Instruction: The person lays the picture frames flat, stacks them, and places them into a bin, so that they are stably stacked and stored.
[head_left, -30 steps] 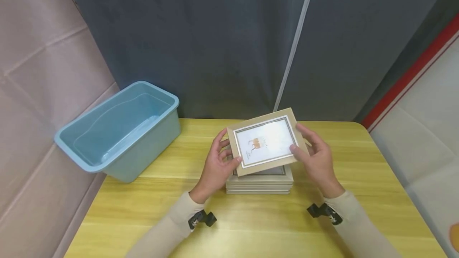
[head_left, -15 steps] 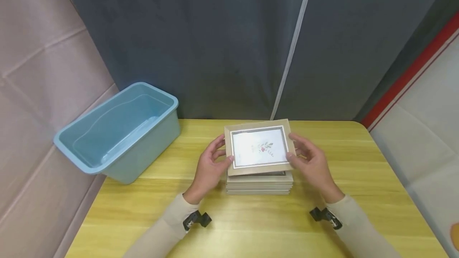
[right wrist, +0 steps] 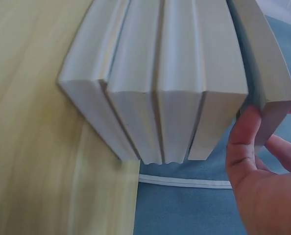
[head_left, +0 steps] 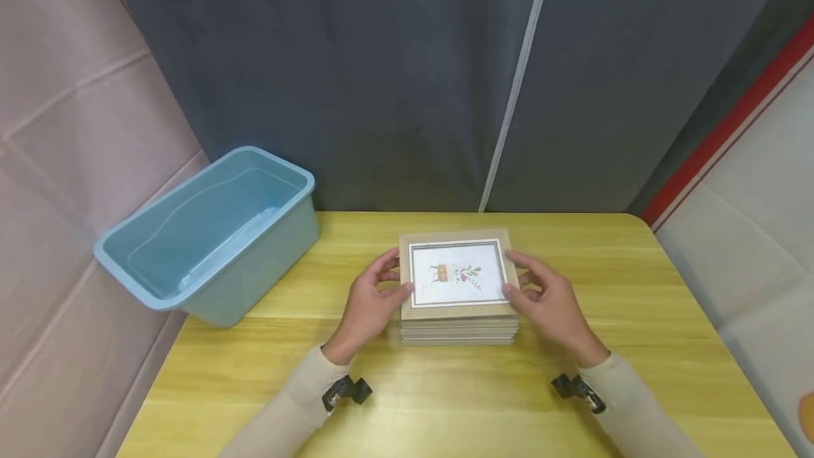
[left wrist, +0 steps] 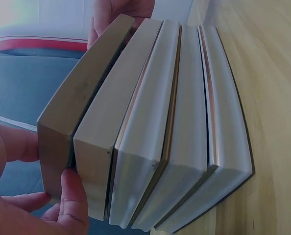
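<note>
A beige picture frame [head_left: 458,311], with a white inner border and a small drawing of an orange animal and a flowering sprig, lies level over a stack of similar frames [head_left: 459,333]. My left hand [head_left: 367,309] grips its left edge. At the opposite edge, my right hand [head_left: 552,304] holds it between thumb and fingers. A narrow dark gap separates this held frame [left wrist: 82,83] from the stack in the left wrist view. From the right wrist side too, the top frame [right wrist: 268,58] stands slightly apart from the stacked frames [right wrist: 177,88] below it.
A light blue plastic tub [head_left: 254,253] stands at the left of the yellow wooden table [head_left: 458,401]. Behind the table hangs a dark grey curtain [head_left: 356,76] with a pale seam. Pale panels rise at both sides.
Both hands have brought the picture frame down and turned it from a tilt to level, squared over the stack. The tub has stayed in place.
</note>
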Tool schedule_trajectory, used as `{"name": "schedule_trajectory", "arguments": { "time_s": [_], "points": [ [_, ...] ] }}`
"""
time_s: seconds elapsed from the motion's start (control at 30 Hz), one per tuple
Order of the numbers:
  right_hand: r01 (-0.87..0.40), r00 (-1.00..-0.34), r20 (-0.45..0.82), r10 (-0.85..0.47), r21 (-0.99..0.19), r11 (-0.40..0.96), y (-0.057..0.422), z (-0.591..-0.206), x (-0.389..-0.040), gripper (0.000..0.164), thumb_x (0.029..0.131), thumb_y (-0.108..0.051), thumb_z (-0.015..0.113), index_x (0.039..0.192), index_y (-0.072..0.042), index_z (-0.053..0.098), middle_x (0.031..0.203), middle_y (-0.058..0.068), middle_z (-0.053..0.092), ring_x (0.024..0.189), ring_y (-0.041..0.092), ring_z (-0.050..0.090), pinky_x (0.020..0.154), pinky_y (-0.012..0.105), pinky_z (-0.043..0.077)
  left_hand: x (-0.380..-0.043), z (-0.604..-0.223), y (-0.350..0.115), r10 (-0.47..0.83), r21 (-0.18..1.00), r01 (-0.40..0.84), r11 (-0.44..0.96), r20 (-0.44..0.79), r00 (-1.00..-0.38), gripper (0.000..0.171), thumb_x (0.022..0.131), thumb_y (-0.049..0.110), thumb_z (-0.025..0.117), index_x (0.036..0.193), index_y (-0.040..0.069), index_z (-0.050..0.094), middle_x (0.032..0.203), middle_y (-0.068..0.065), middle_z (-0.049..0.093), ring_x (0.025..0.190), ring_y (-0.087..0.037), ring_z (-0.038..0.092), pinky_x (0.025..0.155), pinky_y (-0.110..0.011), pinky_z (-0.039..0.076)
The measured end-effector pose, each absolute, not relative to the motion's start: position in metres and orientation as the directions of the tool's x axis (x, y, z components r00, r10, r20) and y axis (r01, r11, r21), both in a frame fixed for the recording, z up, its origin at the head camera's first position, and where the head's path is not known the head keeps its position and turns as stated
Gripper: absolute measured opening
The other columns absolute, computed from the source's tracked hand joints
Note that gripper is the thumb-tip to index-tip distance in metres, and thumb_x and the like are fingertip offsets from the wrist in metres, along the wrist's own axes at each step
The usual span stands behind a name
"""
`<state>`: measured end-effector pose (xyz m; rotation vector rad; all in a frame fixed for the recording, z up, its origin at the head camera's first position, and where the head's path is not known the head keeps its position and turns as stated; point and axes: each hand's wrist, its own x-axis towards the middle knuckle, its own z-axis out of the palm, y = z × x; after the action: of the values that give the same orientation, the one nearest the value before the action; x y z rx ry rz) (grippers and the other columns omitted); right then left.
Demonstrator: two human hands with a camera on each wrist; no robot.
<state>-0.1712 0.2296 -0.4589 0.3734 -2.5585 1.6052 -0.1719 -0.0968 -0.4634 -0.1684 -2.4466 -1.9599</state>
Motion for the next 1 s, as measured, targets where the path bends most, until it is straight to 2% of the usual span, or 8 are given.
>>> {"name": "schedule_trajectory", "arguments": {
  "time_s": [0.17,0.3,0.6,0.77,1.0],
  "points": [
    [-0.260,-0.964,0.199,-0.178,-0.846,0.466,0.229,-0.462,-0.168,0.055,0.097,-0.014,0.077,0.150,-0.010,0.059,0.101,0.012,0.063,0.086,0.013,0.060,0.070,0.021,0.059,-0.171,-0.464,-0.098,0.079,0.970,0.063,0.236,0.045,-0.996,0.066,0.094,0.015,0.079,0.155,0.018,0.053,0.143,-0.004,0.065,0.118,-0.024,0.061,0.092,-0.032,0.058],
    [-0.279,-0.959,0.211,-0.189,-0.817,0.504,0.230,-0.464,-0.166,0.056,0.097,-0.014,0.077,0.151,-0.010,0.059,0.104,0.010,0.064,0.090,0.015,0.060,0.078,0.021,0.060,-0.170,-0.464,-0.098,0.083,0.967,0.054,0.249,0.035,-0.996,0.065,0.094,0.015,0.079,0.154,0.019,0.054,0.143,-0.003,0.065,0.118,-0.025,0.061,0.093,-0.035,0.058],
    [-0.317,-0.948,0.238,-0.213,-0.777,0.543,0.232,-0.468,-0.165,0.058,0.098,-0.013,0.075,0.153,-0.013,0.056,0.126,0.006,0.065,0.098,0.016,0.059,0.082,0.025,0.062,-0.167,-0.462,-0.098,0.090,0.959,0.051,0.277,0.026,-0.996,0.064,0.094,0.017,0.079,0.153,0.020,0.055,0.141,-0.002,0.064,0.115,-0.024,0.062,0.091,-0.037,0.058],
    [-0.346,-0.938,0.264,-0.226,-0.756,0.555,0.231,-0.472,-0.164,0.058,0.099,-0.013,0.074,0.153,-0.015,0.056,0.132,0.005,0.065,0.101,0.011,0.058,0.082,0.028,0.062,-0.165,-0.462,-0.099,0.089,0.960,0.044,0.278,0.020,-0.996,0.064,0.094,0.017,0.079,0.154,0.020,0.054,0.142,-0.001,0.063,0.115,-0.023,0.062,0.091,-0.036,0.059],
    [-0.312,-0.948,0.210,-0.238,-0.751,0.582,0.233,-0.475,-0.165,0.055,0.102,-0.018,0.071,0.155,-0.018,0.055,0.144,0.009,0.059,0.107,0.017,0.059,0.085,0.027,0.061,-0.164,-0.464,-0.101,0.100,0.956,0.045,0.291,0.017,-0.995,0.064,0.096,0.020,0.078,0.155,0.020,0.053,0.146,-0.001,0.061,0.117,-0.025,0.062,0.091,-0.035,0.057]
  ]
}}
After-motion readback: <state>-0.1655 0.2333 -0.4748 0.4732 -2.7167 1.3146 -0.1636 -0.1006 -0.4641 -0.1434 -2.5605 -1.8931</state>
